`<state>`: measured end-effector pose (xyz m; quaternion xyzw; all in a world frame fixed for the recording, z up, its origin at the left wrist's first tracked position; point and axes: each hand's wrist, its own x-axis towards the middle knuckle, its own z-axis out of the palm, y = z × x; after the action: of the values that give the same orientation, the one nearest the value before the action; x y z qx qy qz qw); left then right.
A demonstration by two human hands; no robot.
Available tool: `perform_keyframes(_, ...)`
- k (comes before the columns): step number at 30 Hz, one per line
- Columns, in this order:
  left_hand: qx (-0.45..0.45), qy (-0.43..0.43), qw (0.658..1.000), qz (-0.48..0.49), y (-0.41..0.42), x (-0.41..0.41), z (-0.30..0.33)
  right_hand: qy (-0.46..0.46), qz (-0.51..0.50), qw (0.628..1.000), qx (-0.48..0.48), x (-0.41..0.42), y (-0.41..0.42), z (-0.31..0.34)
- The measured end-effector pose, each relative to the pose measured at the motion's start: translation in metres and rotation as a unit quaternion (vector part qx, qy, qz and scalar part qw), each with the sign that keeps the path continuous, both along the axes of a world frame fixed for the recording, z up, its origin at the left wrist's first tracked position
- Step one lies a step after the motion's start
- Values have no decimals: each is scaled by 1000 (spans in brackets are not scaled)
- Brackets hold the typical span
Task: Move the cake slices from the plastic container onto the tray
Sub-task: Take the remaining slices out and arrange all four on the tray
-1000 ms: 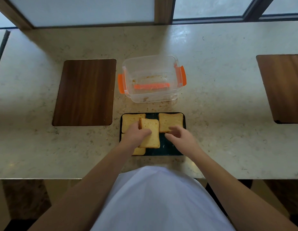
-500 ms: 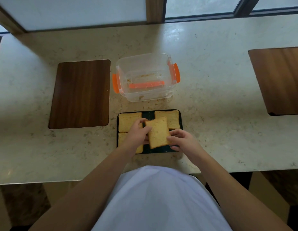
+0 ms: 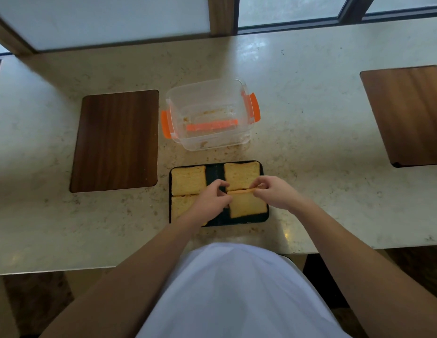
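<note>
Both hands pinch golden square cake slice.

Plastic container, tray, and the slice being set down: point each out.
plastic container (image 3: 237,89): head view, far rim.
tray (image 3: 214,172): head view, bare strip between far slices.
slice being set down (image 3: 248,206): head view, top face.
</note>
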<state>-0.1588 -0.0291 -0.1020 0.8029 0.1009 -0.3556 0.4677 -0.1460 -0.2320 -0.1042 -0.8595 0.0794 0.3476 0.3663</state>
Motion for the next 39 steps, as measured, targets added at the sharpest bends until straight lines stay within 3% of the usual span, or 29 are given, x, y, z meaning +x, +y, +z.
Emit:
perform_keyframes(7,46,-1,999,11,-2,-3,-11,-43,3,996,-73,-10,8,-17)
perform_keyframes(13,52,48,994,79,-6,3,-19,-95,-17,988,-117,-25,8,-23)
perform_keyframes(28,54,35,997,48,-7,-2,-13,-141,-2,980,-142,-36,21,-24)
perform_keyframes(34,76,-17,990,118,43,-3,-10,-140,-62,988,-26,-29,50,-18)
perform_keyframes(39,120,-48,973,189,85,-9,-6,-25,-57,997,53,-11,79,-17)
